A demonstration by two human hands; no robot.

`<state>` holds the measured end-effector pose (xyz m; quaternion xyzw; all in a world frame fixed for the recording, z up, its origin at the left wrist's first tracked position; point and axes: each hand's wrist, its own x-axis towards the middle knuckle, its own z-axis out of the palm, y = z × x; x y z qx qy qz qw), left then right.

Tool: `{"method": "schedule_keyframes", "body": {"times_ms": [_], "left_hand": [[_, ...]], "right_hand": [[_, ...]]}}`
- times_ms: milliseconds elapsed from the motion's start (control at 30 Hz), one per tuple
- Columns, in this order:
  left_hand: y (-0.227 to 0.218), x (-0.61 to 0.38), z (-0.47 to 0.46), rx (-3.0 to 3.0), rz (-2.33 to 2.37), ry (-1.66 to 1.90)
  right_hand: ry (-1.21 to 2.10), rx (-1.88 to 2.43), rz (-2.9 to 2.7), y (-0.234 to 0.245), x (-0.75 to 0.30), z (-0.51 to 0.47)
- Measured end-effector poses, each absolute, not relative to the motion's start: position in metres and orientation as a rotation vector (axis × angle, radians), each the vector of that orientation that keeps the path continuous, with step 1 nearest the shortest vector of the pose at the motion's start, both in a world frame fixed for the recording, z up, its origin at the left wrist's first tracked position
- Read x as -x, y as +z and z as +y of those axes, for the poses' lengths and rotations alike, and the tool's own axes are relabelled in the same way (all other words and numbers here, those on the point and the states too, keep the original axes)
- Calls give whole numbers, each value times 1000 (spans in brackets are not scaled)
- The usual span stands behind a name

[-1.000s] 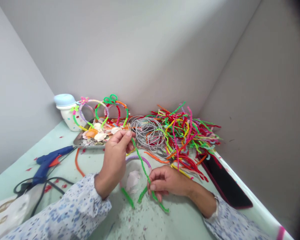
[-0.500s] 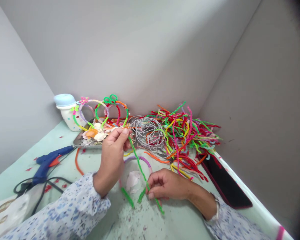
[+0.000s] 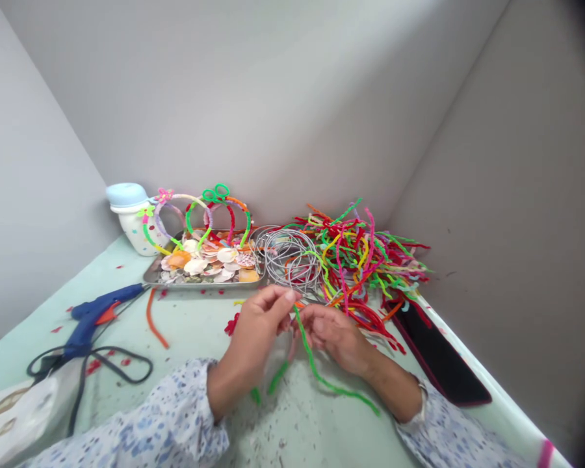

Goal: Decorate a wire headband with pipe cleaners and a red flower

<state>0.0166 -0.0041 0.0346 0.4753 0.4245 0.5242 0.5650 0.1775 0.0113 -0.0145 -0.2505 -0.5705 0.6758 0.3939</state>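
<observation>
My left hand pinches the upper end of a green pipe cleaner between thumb and fingers. My right hand sits close beside it, fingers curled on the same green pipe cleaner, whose free end trails right and down across the pale green table. A second green piece shows under my hands. The purple-wrapped hoop and the pink shell seen a moment ago are hidden behind my hands.
A metal tray of seashells stands behind, with decorated hoops and a white jar. Grey wire rings and a heap of coloured pipe cleaners lie at the back right. A blue glue gun lies left, a dark phone right.
My left hand dropped down and to the right, meeting my right hand, which rose slightly. The green pipe cleaner's tail now stretches farther right on the table.
</observation>
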Motion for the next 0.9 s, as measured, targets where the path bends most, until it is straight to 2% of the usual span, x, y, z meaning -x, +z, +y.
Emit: {"method": "schedule_keyframes", "body": {"times_ms": [300,633,900], "left_hand": [[21,-18,-8,-1204,1032,1232],[9,-20,-6,-1420,1139,1146],[9,-19,-7,-1400,1183,1177]], "right_hand": [[1561,931,-1341,-13,-175,11],[1383,998,-1282,-22,-174,17],[1524,959,-1247,-18,-175,14]]}}
